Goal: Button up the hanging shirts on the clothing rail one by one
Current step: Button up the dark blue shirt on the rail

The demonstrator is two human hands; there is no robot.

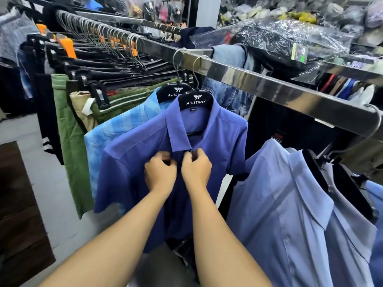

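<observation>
Straight ahead of me, on a shiny metal rail point(259, 83), hangs a deep blue short-sleeved shirt point(132, 166). It is on a black hanger point(195, 101) printed ARISTINO. Its collar point(180, 133) is spread open and its front faces me.

Both bare forearms reach up from the bottom edge of the view. My left hand point(159, 172) has its fingers curled in, pinching the front edge of the shirt on its side, just under the collar. My right hand point(196, 169) is curled the same way, pinching the opposite edge. The two hands sit just beside each other at the middle of the chest. The view is blurred there, so I cannot tell whether a button lies between the fingers.

Behind this shirt, touching it, hangs a light blue checked shirt point(124, 125) on a matching hanger. Further left along the rail hang green trousers point(68, 131) and a row of dark clip hangers point(99, 98). To the right, apart from the blue shirt, hang pale blue shirts point(290, 204). Above the rail lies a dark bundle point(290, 38) wrapped in clear plastic.
</observation>
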